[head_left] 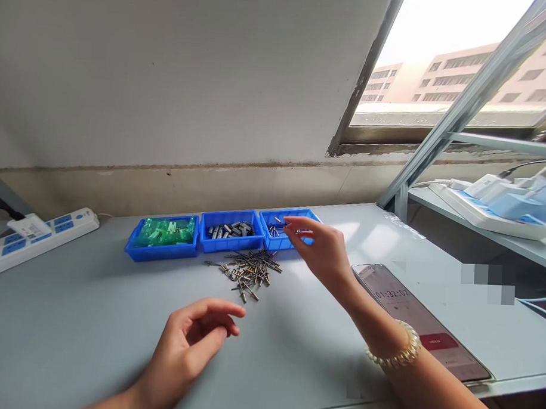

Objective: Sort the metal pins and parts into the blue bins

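Note:
My right hand (323, 248) is above the right blue bin (286, 240), thumb and forefinger pinched on a small metal pin with a brass-coloured tip (278, 220). Inside that bin lie a few similar pins, partly hidden by my fingers. In front of the bins a loose pile of thin metal pins (253, 267) is spread on the grey table. My left hand (192, 339) hovers nearer to me, below the pile, its fingers loosely curled and apart with nothing between them.
The middle blue bin (231, 245) holds dark metal pieces. A left blue bin (159, 256) contains a green plastic bag (164, 232). A phone (421, 323) showing a timer lies under my right forearm. Power strips stand at the left (70, 221) and on the right shelf (492, 212).

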`<state>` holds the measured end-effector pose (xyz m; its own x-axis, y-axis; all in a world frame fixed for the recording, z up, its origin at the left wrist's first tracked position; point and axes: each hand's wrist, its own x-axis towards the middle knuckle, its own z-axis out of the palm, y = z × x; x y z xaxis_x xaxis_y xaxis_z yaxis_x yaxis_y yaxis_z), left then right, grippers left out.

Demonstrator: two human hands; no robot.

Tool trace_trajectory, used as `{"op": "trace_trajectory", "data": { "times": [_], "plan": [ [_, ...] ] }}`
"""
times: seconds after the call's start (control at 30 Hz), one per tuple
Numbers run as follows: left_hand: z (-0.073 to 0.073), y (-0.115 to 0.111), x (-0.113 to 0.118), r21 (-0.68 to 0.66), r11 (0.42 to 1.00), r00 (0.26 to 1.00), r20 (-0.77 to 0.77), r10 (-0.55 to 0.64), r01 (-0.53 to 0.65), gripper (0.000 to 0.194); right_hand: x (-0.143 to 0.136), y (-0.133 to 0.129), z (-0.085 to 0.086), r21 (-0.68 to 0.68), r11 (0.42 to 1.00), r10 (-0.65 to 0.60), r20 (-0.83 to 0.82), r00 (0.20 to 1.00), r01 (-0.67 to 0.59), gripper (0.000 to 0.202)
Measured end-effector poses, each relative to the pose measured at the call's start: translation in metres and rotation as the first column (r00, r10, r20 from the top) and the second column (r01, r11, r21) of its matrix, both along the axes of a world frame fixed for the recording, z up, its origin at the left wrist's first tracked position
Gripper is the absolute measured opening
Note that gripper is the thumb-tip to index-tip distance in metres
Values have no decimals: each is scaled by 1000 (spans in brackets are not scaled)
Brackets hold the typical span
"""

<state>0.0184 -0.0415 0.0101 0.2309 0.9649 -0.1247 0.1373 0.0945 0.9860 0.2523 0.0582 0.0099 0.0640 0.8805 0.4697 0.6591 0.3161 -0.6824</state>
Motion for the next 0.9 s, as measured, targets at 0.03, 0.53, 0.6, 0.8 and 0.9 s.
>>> {"op": "trace_trajectory", "data": {
  "times": [0.03,0.53,0.6,0.8,0.9],
  "plan": [
    [-1,0,0,3,1000,1000,1,-1,1,18,5,4,-1,21,997,-69,101,992,68,26],
    [-6,5,-2,44,999,1000,-6,11,-11,18,-20,-23,-8,-364,915,325,417,849,-172,13],
    [-7,5,-2,48,999,1000,-10,13,-13,17,-23,-24,-12,-377,915,311,422,851,-147,13],
    [-6,5,-2,36,999,1000,-16,15,-15,17,-25,-21,-15,-380,924,230,446,865,-50,18],
    [-2,6,0,19,999,999,-23,41,-41,16,-24,-21,-14,-375,926,206,438,875,-31,18]
  ]
}}
